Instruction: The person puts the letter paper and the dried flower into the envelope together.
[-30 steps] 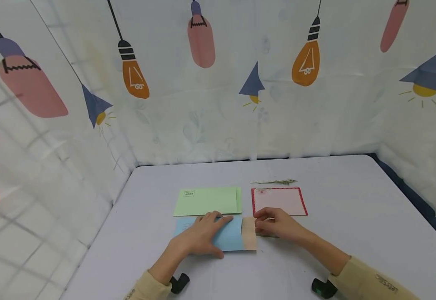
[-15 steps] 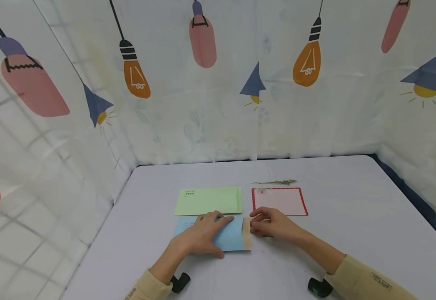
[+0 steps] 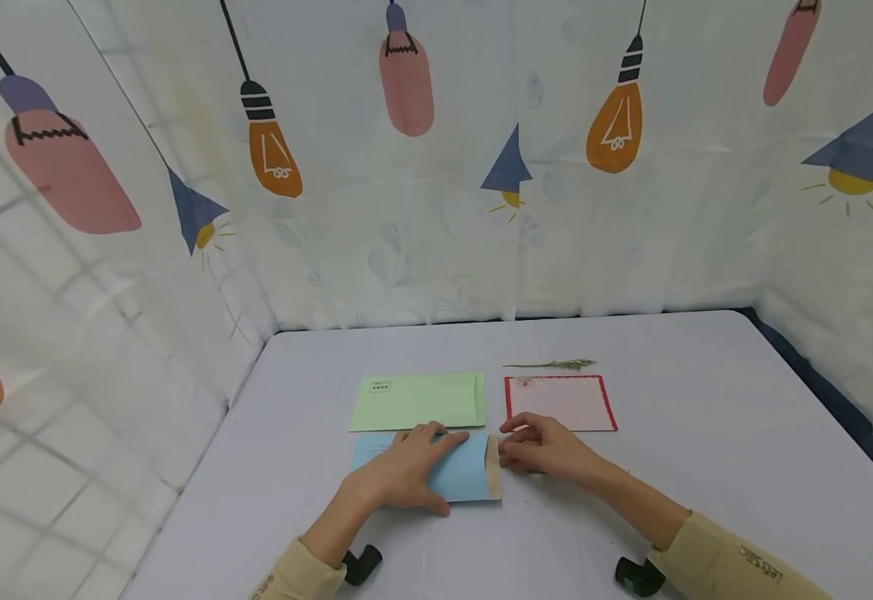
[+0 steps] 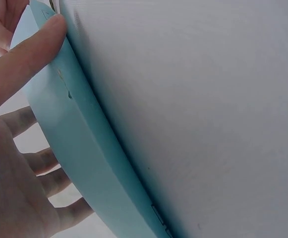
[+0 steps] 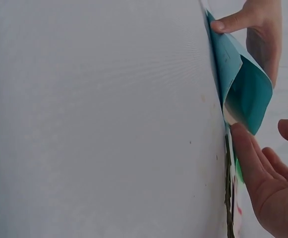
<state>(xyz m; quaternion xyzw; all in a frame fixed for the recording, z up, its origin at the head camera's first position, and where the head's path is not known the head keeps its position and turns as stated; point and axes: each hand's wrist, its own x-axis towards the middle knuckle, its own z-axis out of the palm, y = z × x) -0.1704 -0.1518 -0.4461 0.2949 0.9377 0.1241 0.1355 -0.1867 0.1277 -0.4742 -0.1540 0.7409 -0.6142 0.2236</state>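
Note:
My left hand [image 3: 409,471] spans the light-blue envelope [image 3: 462,475] in the head view, thumb at its near edge and fingers at the far edge. In the left wrist view it squeezes the envelope so the paper bows upward. The mouth gapes to the right, as the right wrist view shows. A strip of tan card [image 3: 493,475] sticks out of it; the rest is hidden inside. My right hand [image 3: 537,446] is at that mouth, with a fingertip right at the card's edge. Its fingers are extended, thumb apart.
A green envelope [image 3: 417,402] lies beyond the blue one. Right of it is a pink card with a red border [image 3: 564,402], with a dried sprig [image 3: 552,364] behind. A thin green stem [image 5: 228,188] lies by my right hand. Patterned cloth [image 3: 421,225] walls the table.
My right hand has moved left, and the tan card has slid further into the blue envelope, leaving a narrower strip outside. My left hand has kept its place.

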